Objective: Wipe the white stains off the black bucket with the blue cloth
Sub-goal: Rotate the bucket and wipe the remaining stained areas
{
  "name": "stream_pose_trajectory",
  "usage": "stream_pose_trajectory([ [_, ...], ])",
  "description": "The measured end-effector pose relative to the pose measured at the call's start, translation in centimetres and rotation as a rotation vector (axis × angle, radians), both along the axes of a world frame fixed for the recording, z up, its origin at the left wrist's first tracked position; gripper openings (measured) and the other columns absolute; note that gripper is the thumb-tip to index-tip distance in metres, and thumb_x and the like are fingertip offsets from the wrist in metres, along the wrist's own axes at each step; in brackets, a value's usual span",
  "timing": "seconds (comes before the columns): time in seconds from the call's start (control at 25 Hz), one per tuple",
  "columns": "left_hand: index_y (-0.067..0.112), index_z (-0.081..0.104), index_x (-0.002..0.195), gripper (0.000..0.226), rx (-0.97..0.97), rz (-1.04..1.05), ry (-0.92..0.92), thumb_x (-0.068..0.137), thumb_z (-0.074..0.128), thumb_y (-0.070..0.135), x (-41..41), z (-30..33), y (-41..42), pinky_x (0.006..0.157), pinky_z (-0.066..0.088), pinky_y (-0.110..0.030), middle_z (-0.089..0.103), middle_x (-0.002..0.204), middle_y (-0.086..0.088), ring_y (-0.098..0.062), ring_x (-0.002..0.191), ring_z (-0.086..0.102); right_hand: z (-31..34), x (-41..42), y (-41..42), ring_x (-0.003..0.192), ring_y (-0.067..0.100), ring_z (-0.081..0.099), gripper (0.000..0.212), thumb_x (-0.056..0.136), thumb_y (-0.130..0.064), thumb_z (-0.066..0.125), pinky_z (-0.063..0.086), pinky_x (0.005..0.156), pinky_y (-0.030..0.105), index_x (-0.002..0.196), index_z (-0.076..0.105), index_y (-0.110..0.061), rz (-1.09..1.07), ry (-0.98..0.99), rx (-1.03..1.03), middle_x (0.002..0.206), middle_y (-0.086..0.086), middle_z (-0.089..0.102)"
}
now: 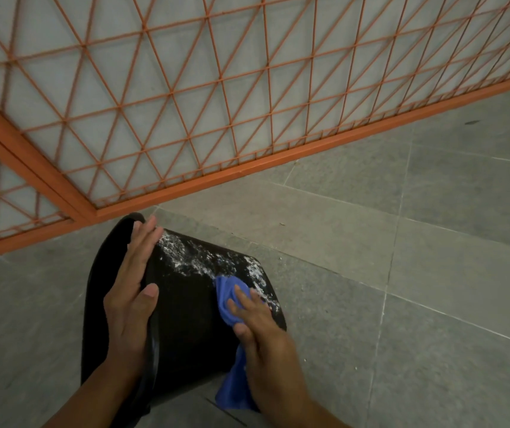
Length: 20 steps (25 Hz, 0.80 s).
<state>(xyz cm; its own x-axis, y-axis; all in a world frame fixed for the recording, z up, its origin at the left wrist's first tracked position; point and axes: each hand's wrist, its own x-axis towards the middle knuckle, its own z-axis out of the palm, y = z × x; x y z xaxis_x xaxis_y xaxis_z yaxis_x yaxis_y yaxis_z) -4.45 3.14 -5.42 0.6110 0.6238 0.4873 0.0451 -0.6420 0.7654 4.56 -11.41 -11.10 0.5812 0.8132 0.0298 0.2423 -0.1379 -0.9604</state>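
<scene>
left grip [133, 291] flat, right grip [259, 322] seemingly curled

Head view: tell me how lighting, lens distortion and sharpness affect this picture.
Head view: dim, even light with no glare; the black bucket loses surface detail to darkness, though its white stains stand out; the wide lens bows the orange grid fence; the left hand and the blue cloth look slightly soft.

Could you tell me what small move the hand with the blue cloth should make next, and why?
Probably slide the blue cloth under the right hand up across the white stains, which still streak the black bucket just above it, while the left hand steadies the rim.
</scene>
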Motion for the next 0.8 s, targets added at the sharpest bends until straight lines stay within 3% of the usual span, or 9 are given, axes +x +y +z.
stream_pose_trajectory([
  [0.12, 0.008, 0.043, 0.138, 0.071, 0.024, 0.008, 0.007, 0.093, 0.033, 0.063, 0.3, -0.1, -0.3, 0.119, 0.016, -0.026, 0.035, 0.152, 0.016, -0.017, 0.148, 0.02, -1.1, 2.9, 1.5, 0.13, 0.0, 0.032, 0.035, 0.094, -0.016, 0.044, 0.021, 0.113, 0.023, 0.127, 0.046, -0.027, -0.145, 0.118, -0.023, 0.135, -0.014, 0.042],
  [0.2, 0.006, 0.044, 0.136, 0.071, 0.052, 0.006, 0.002, 0.095, 0.032, 0.062, 0.7, -0.1, -0.5, 0.12, 0.015, -0.032, 0.036, 0.152, 0.014, -0.018, 0.148, 0.021, -1.5, 2.9, 0.8, 0.13, 0.007, 0.037, 0.034, 0.094, -0.016, 0.045, 0.023, 0.111, 0.021, 0.128, 0.048, -0.02, -0.256, 0.175, -0.077, 0.135, -0.007, 0.047],
  [0.36, 0.012, 0.043, 0.137, 0.066, 0.057, -0.002, -0.002, 0.095, 0.032, 0.062, 0.7, 0.0, -0.1, 0.119, 0.017, -0.025, 0.035, 0.152, 0.021, -0.017, 0.148, 0.021, 0.4, 0.3, 0.0, 0.131, -0.004, 0.025, 0.035, 0.094, -0.018, 0.044, 0.017, 0.111, 0.018, 0.126, 0.045, -0.032, -0.14, 0.114, -0.051, 0.134, -0.02, 0.039],
  [0.48, 0.013, 0.043, 0.136, 0.067, 0.009, 0.032, -0.027, 0.093, 0.035, 0.063, 0.6, 0.0, 0.2, 0.118, 0.017, -0.023, 0.036, 0.15, 0.023, -0.015, 0.148, 0.021, -0.3, 2.9, 1.6, 0.123, -0.002, 0.038, 0.032, 0.094, -0.018, 0.044, 0.024, 0.099, 0.002, 0.125, 0.05, -0.023, -0.119, 0.115, -0.053, 0.128, -0.016, 0.046],
  [0.64, 0.011, 0.045, 0.137, 0.063, 0.05, 0.016, -0.002, 0.095, 0.034, 0.057, 1.0, -0.1, -0.4, 0.121, 0.013, -0.045, 0.036, 0.152, 0.017, -0.016, 0.147, 0.023, -1.0, 3.0, 0.8, 0.124, 0.007, 0.042, 0.033, 0.095, -0.021, 0.043, 0.028, 0.103, 0.017, 0.127, 0.05, -0.017, -0.265, 0.135, -0.169, 0.134, -0.002, 0.049],
  [0.72, 0.008, 0.044, 0.137, 0.053, 0.066, 0.008, 0.001, 0.094, 0.038, 0.039, 1.1, -0.2, -0.3, 0.12, 0.014, -0.052, 0.037, 0.152, 0.015, -0.017, 0.147, 0.023, 0.0, 1.4, 0.2, 0.128, 0.003, 0.033, 0.035, 0.095, -0.022, 0.043, 0.022, 0.109, 0.02, 0.129, 0.047, -0.02, -0.218, 0.094, -0.154, 0.134, -0.012, 0.042],
  [0.8, 0.007, 0.043, 0.138, 0.054, 0.051, 0.016, -0.006, 0.094, 0.039, 0.038, 0.8, -0.2, 0.0, 0.12, 0.016, -0.048, 0.038, 0.153, 0.003, -0.019, 0.147, 0.023, 0.7, 1.2, 0.7, 0.125, -0.004, 0.031, 0.034, 0.094, -0.021, 0.043, 0.021, 0.11, 0.017, 0.128, 0.047, -0.021, -0.127, 0.061, -0.067, 0.128, -0.02, 0.039],
])
